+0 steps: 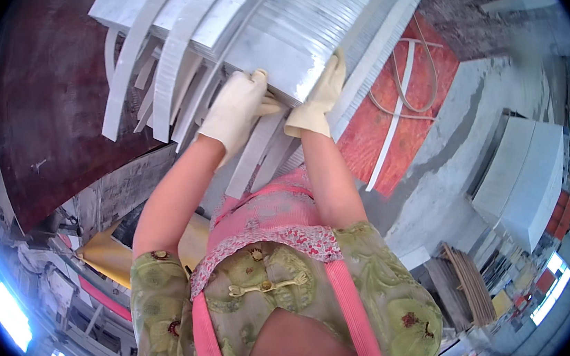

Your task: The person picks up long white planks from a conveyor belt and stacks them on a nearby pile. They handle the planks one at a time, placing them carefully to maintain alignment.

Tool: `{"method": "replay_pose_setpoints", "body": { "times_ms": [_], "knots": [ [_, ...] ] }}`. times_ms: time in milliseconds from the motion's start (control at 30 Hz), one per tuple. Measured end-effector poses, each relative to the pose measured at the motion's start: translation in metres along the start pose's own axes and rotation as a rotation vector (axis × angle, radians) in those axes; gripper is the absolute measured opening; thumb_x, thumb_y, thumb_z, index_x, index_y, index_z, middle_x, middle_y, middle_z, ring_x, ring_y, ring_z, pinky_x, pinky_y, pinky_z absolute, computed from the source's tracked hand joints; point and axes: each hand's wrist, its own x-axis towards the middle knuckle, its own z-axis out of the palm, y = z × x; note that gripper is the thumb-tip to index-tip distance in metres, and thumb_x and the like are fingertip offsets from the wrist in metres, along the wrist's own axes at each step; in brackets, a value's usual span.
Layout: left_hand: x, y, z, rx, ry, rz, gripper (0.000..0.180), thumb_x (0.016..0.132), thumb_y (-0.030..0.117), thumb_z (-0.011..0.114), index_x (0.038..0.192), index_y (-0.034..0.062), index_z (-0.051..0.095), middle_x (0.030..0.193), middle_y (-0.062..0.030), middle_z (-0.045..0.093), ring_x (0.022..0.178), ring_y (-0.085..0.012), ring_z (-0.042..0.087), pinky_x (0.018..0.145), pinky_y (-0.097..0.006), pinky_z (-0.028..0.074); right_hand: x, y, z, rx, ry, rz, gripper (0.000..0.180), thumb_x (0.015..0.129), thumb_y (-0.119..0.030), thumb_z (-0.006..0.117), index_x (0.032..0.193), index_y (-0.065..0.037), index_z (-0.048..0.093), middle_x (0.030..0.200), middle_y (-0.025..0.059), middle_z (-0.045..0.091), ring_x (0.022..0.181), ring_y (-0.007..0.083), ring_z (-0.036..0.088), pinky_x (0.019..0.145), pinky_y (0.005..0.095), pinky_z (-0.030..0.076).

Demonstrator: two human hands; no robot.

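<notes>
Both my hands wear pale work gloves. My left hand grips the near left corner of a stack of thin grey-white strips, fingers curled over its end. My right hand holds the near right corner of the same stack, fingers up along its side. The stack lies on top of more long pale strips and curved pieces that fan out to the left on a dark red board.
An orange-red board with a loop of pale strapping lies at the right. Beyond it are grey concrete surfaces and stacked white slabs. A yellow piece sits low at the left.
</notes>
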Motion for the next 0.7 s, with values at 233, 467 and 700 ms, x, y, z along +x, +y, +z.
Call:
{"method": "replay_pose_setpoints", "body": {
  "times_ms": [233, 467, 700],
  "knots": [
    [0.0, 0.032, -0.007, -0.587, 0.024, -0.311, 0.053, 0.107, 0.038, 0.05, 0.124, -0.0123, 0.05, 0.112, -0.0282, 0.067, 0.089, -0.0283, 0.073, 0.081, -0.035, 0.06, 0.017, -0.006, -0.034, 0.225, 0.115, 0.187, 0.047, 0.109, -0.036, 0.045, 0.144, -0.006, 0.051, 0.141, 0.0078, 0.056, 0.128, 0.0227, 0.054, 0.112, 0.0347, 0.039],
    [0.003, 0.025, 0.003, -0.673, 0.046, -0.256, 0.053, 0.109, 0.037, 0.044, 0.126, -0.0133, 0.051, 0.114, -0.0296, 0.066, 0.097, -0.031, 0.071, 0.085, -0.037, 0.059, 0.009, 0.022, 0.001, -0.062, 0.062, -0.051, 0.041, 0.107, -0.028, 0.048, 0.138, -0.002, 0.057, 0.137, 0.0119, 0.06, 0.124, 0.0245, 0.057, 0.108, 0.0328, 0.042],
    [0.003, 0.033, 0.001, -0.568, 0.055, -0.295, 0.052, 0.109, 0.036, 0.043, 0.123, -0.0131, 0.051, 0.111, -0.0316, 0.066, 0.092, -0.032, 0.072, 0.083, -0.038, 0.062, 0.04, -0.021, -0.043, 0.123, 0.213, 0.029, 0.042, 0.107, -0.027, 0.05, 0.141, -0.004, 0.055, 0.142, 0.0106, 0.057, 0.13, 0.0217, 0.054, 0.111, 0.0337, 0.041]
  ]
}}
